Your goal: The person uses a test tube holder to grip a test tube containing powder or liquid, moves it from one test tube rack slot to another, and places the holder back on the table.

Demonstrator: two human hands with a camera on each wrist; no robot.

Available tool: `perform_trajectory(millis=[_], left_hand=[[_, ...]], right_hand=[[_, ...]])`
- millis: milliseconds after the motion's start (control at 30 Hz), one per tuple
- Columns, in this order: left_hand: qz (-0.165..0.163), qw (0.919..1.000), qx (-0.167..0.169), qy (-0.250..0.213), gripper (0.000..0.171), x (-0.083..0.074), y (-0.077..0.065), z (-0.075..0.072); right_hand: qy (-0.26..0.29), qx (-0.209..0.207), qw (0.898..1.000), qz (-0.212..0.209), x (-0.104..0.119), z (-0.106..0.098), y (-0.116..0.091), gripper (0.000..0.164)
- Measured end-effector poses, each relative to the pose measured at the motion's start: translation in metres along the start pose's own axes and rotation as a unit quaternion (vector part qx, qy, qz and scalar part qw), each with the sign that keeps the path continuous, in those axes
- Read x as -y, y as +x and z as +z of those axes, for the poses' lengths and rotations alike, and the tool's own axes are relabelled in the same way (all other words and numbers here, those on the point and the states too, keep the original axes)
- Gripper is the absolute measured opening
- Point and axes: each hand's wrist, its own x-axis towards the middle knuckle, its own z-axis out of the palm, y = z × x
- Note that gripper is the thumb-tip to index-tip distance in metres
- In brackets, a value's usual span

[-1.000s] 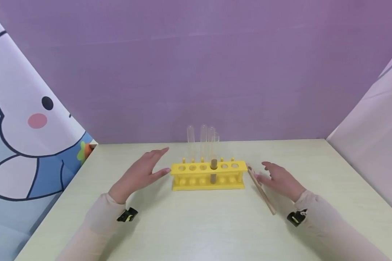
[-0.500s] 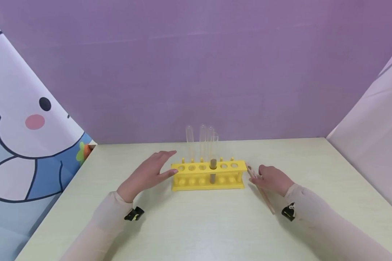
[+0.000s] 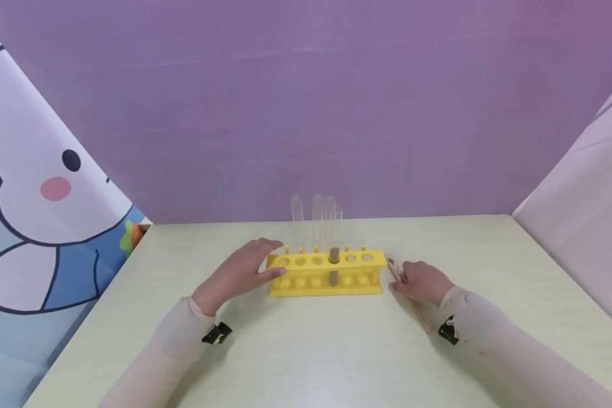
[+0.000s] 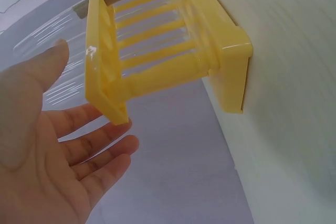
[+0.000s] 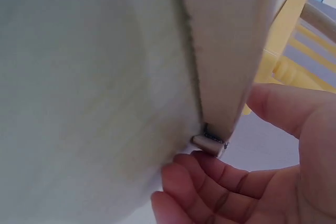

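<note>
A yellow test tube rack (image 3: 357,290) stands upright on the table. My left hand (image 3: 241,276) is at the rack's left end, thumb in front and fingers behind; in the left wrist view those fingers (image 4: 100,150) are loosely bent around the top bar's end, not gripping it. A grey-brown rod (image 3: 334,255) stands in one of the rack's holes. Beside the rack's right end lies a wooden test tube clamp (image 3: 419,317). My right hand (image 3: 425,283) pinches the clamp near its far end, thumb on one side and curled fingers by its metal part (image 5: 210,144).
Several clear test tubes (image 3: 297,212) sit upside down on pegs at the rack's rear. A purple backdrop (image 3: 306,113) rises behind the pale table (image 3: 311,351), with a cartoon-printed cloth (image 3: 35,215) on the left.
My left hand has moved right, from beside the rack to around its left end. My right hand has come left and down onto the clamp, and its fingers have closed on it.
</note>
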Motion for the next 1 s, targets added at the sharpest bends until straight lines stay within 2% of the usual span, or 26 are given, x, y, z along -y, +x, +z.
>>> perform_trajectory(millis=[433,767,1000], left_hand=[[0.033,0.9990,0.001,0.031,0.050,0.001,0.007,0.011],[0.047,0.9974,0.000,0.054,0.048,-0.002,0.012,0.011],[0.050,0.9973,0.000,0.054,0.048,-0.004,0.011,0.010]], right_hand=[[0.001,0.002,1.000,0.010,-0.001,0.004,0.001,0.031],[-0.016,0.009,1.000,0.013,0.001,0.002,-0.004,0.033],[-0.025,0.012,1.000,0.012,0.000,0.002,-0.004,0.033]])
